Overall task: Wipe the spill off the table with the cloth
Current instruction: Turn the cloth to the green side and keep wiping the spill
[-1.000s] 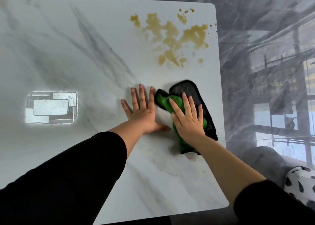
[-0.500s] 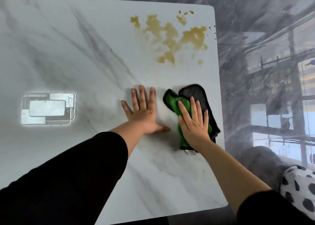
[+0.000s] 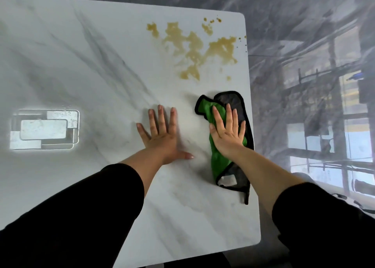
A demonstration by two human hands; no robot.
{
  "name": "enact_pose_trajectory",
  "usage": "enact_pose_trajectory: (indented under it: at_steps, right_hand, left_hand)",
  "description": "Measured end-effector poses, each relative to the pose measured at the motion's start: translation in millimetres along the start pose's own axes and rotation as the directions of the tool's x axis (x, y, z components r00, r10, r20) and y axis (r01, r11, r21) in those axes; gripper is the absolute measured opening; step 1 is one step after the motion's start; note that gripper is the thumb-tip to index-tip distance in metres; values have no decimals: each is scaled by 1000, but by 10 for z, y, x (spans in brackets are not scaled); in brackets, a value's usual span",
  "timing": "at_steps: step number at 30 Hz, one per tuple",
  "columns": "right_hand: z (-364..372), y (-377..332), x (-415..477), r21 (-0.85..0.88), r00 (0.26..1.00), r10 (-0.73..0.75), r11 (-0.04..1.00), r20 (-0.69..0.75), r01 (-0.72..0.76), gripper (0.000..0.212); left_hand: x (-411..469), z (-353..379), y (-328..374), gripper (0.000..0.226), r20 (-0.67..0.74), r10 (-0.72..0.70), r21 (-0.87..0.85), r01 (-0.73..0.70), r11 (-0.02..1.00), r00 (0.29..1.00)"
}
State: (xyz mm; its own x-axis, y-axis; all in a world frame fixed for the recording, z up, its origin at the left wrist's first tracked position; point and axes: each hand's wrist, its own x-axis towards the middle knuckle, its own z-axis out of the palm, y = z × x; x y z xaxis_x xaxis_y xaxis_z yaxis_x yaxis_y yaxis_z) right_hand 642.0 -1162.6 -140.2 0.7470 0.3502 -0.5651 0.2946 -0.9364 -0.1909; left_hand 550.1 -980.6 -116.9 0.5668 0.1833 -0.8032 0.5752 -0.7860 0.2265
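**Palm on the cloth, spill ahead**

Nearest me are my black sleeves (image 3: 81, 217). My left hand (image 3: 162, 137) lies flat on the table (image 3: 81, 54), fingers straight and spread, holding nothing. Just right of it, my right hand (image 3: 228, 133) presses flat on the cloth (image 3: 220, 160) (green, with a dark grey side and black edging), fingers straight, not curled round it. The cloth lies by the table's right edge. Beyond it, apart, the brown spill (image 3: 194, 48) spreads toward the far right corner.

Beyond the cloth (image 3: 218, 160), open table (image 3: 101, 44) is stretching to the spill (image 3: 194, 42). Left of the cloth the flat left hand (image 3: 162, 139) is blocking; right of it, the table edge is running close.
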Motion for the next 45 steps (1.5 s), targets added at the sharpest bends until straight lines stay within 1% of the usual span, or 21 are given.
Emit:
enact_pose_trajectory:
  at_steps: [5, 11, 15, 20, 23, 28, 31, 33, 39, 45]
  right_hand:
    - [-110, 32, 178, -35, 997, -73, 997, 34, 74, 49]
    - [-144, -20, 198, -39, 995, -65, 997, 77, 68, 51]
    - [-156, -20, 183, -17, 992, -89, 996, 86, 91, 53]
    - [-150, 16, 247, -53, 986, -146, 987, 84, 151, 53]
    - [-147, 24, 284, -61, 984, -152, 986, 90, 157, 53]
    - [-172, 57, 292, -40, 975, -175, 982, 137, 182, 58]
    - [-171, 67, 298, -76, 978, -172, 980, 120, 182, 62]
    - [-180, 46, 300, -85, 977, -168, 980, 132, 180, 63]
    - [-170, 41, 289, -105, 981, -161, 980, 105, 172, 65]
    - [-254, 41, 272, -65, 962, -185, 977, 198, 201, 71]
  left_hand:
    - [-13, -7, 19, 154, 6, 2, 7, -2, 1000, 1000]
    - [-47, -25, 46, 151, -41, -47, 39, 49, 998, 998]
    - [-38, 0, 82, 152, -64, -72, 62, 76, 995, 995]
    - [-11, 31, 107, 154, -57, -113, 86, 118, 989, 992]
    - [-9, 29, 109, 154, -47, -117, 91, 121, 988, 992]
    - [-53, -11, 123, 153, -10, -119, 90, 119, 989, 993]
    - [-34, -12, 104, 153, -2, -94, 103, 93, 990, 996]
    - [-40, -26, 93, 153, 5, -94, 79, 93, 993, 996]
    - [-7, 4, 47, 155, -18, -68, 72, 69, 995, 998]
    - [-1, 14, 75, 156, -12, -101, 59, 102, 993, 995]
